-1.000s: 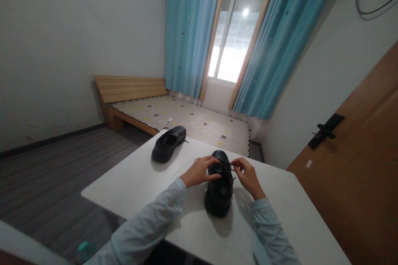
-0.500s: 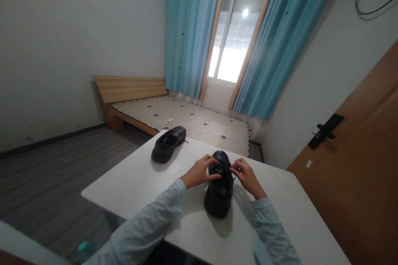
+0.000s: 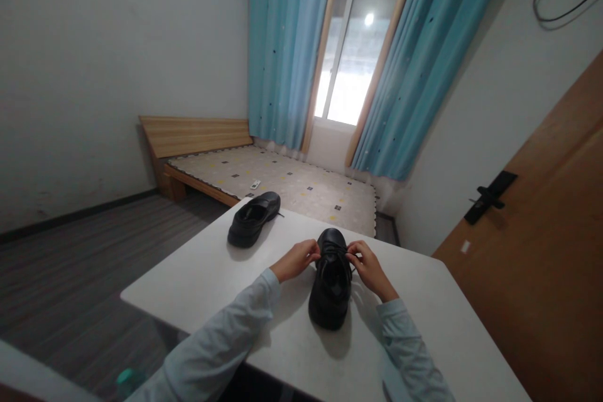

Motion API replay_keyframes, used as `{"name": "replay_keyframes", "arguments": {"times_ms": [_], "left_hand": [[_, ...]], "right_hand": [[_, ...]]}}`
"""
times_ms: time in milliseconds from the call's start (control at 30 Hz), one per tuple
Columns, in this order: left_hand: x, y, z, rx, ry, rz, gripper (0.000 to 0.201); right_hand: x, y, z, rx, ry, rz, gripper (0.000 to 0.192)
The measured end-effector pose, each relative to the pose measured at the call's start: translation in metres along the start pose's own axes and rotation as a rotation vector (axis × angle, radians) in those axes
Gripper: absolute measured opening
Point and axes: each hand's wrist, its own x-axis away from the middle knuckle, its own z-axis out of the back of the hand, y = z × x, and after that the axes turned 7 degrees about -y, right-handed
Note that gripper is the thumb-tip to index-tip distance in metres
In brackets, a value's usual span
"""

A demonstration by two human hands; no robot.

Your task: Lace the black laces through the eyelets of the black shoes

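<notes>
A black lace-up shoe (image 3: 330,289) stands on the white table (image 3: 211,276), toe pointing away from me. My left hand (image 3: 296,259) pinches a lace at the shoe's left side. My right hand (image 3: 367,267) pinches the lace at its right side. Both hands are level with the eyelets, one on each side of the tongue. A second black shoe (image 3: 252,218) lies at the table's far left corner, untouched.
Beyond the table is a low wooden bed (image 3: 264,179) with a patterned mat, then a window with blue curtains (image 3: 282,44). A wooden door (image 3: 541,232) stands at the right. A green-capped bottle (image 3: 129,380) sits on the floor at lower left.
My left hand has slid off the top of the shoe to its left side. Both hands now hold the laces apart across the tongue.
</notes>
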Motion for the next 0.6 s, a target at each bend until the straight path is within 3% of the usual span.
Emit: {"name": "replay_keyframes", "arguments": {"times_ms": [300, 600], "left_hand": [[0.0014, -0.0039, -0.0018, -0.150, 0.011, -0.071, 0.003], [0.0018, 0.0035, -0.0037, -0.163, -0.025, 0.035, 0.005]], "right_hand": [[0.0007, -0.0006, -0.0001, 0.001, -0.013, -0.009, 0.011], [-0.0004, 0.0008, -0.0001, 0.004, -0.012, -0.014, 0.010]]}}
